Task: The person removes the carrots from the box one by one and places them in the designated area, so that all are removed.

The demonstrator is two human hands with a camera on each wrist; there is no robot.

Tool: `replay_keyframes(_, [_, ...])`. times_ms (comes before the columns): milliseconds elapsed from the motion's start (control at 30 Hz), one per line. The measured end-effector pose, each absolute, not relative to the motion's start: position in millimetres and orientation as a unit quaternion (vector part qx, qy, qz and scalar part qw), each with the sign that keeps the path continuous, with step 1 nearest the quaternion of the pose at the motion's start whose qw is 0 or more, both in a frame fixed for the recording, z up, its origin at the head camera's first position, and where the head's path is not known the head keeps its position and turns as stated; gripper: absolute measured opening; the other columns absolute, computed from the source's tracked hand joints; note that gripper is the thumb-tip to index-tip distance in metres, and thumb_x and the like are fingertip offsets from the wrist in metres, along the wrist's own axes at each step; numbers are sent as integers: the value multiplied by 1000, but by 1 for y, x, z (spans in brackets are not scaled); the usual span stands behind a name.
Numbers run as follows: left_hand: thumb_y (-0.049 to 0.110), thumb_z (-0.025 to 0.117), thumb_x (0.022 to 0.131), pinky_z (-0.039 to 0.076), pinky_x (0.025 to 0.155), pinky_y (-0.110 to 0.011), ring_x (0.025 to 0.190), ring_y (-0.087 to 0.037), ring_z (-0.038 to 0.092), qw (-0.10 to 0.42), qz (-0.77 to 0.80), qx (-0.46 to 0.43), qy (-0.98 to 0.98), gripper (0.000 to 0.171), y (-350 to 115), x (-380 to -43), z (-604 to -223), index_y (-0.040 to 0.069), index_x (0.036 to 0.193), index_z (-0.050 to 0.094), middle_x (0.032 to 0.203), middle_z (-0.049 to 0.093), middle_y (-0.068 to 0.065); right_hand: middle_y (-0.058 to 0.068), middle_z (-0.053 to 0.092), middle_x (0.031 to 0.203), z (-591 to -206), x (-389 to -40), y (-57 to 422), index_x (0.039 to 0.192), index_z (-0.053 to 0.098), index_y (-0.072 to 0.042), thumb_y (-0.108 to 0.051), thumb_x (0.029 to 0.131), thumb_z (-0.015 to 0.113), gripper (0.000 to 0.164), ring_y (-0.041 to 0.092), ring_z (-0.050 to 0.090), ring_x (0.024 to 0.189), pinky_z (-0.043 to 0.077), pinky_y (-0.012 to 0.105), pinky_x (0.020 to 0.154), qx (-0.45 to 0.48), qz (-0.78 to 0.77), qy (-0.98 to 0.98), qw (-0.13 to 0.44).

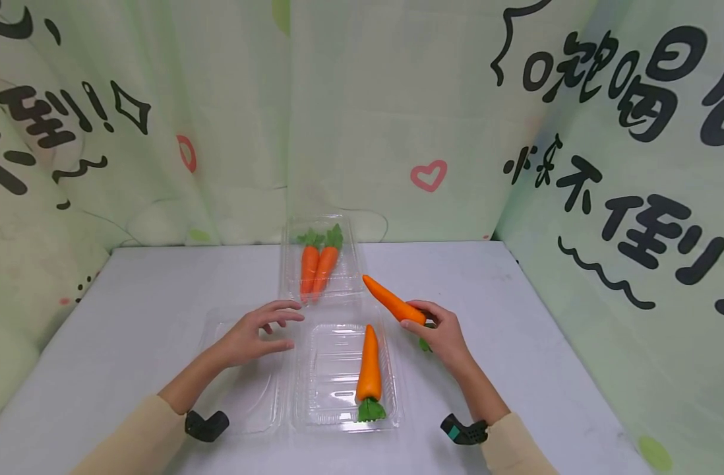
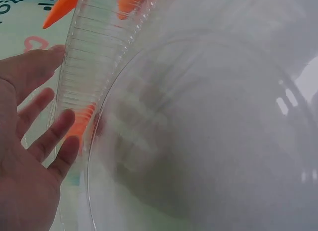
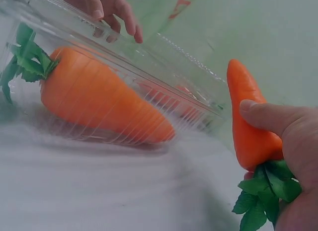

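Note:
My right hand (image 1: 439,332) grips an orange carrot (image 1: 392,298) near its leafy end, with the tip pointing up and left, beside the near clear plastic box. In the right wrist view the thumb lies along the held carrot (image 3: 248,122) and green leaves hang below. Inside the near box (image 1: 332,417) a second carrot (image 1: 370,369) lies along the right side, leaves toward me. My left hand (image 1: 252,336) hovers with spread fingers over the box's opened lid (image 1: 261,402), holding nothing; its palm and fingers (image 2: 54,136) show in the left wrist view.
Behind the near box stands another clear plastic box (image 1: 287,277) with two carrots (image 1: 323,267) in it, leaves away from me. Both sit on a white table (image 1: 160,290). Printed curtains (image 1: 362,119) hang along the back and sides.

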State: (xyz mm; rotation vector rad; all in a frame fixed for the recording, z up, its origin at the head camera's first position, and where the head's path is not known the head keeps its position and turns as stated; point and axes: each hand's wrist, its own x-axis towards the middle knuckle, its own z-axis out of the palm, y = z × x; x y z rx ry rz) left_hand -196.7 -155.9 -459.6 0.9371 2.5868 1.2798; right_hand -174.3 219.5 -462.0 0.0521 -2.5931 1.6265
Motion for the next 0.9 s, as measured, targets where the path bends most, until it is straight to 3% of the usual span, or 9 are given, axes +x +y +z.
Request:
replay_keyframes(100, [12, 72, 86, 49, 73, -30, 99, -26, 58, 57, 412, 330, 848, 40, -157, -197, -459, 18, 125, 64, 142, 52, -5, 9, 65, 120, -462, -173, 219, 121, 65, -12, -28, 83, 76, 43, 21, 56, 102, 49, 15, 83, 18, 532, -846, 42])
replay_keyframes(333, [15, 66, 90, 50, 77, -36, 127, -37, 47, 80, 399, 352, 843, 32, -156, -199, -459, 14, 121, 68, 141, 53, -7, 9, 65, 120, -463, -172, 219, 122, 65, -12, -29, 83, 76, 44, 22, 56, 103, 49, 14, 83, 12, 533, -845, 41])
replay_keyframes(567, [29, 74, 85, 48, 81, -39, 129, -35, 47, 81, 392, 328, 855, 32, -155, -196, -458, 17, 114, 70, 139, 53, -4, 8, 65, 121, -464, -174, 220, 122, 65, -13, -31, 83, 76, 44, 22, 56, 104, 48, 13, 84, 1, 537, -843, 36])
replay_keyframes(900, [30, 79, 80, 51, 85, -42, 130, -33, 47, 75, 383, 318, 864, 38, -157, -193, -457, 16, 114, 70, 139, 53, -5, 8, 64, 123, -464, -174, 224, 123, 65, -13, -35, 83, 76, 47, 23, 55, 107, 47, 13, 85, -18, 533, -846, 23])
